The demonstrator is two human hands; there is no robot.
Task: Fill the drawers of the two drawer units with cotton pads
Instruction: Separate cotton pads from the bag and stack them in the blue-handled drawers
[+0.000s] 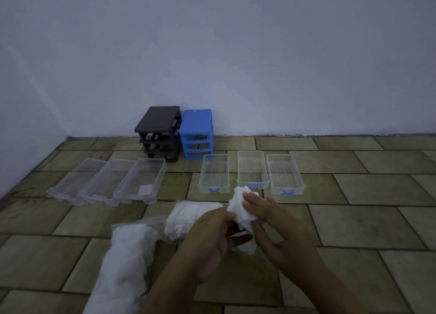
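Head view: both hands, left (212, 228) and right (276, 221), pinch a wad of pads (239, 207) above the floor (354, 219); no writing readable on the drawers (214, 174).

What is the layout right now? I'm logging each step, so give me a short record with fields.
units: black frame and blue frame by the wall, drawers out
left drawers: three clear, the nearest with one pad
right drawers: three clear with blue handles
left hand: holds pad bundle
right hand: fingers on the same bundle
supply: pad stack, bagged pads on tiled floor
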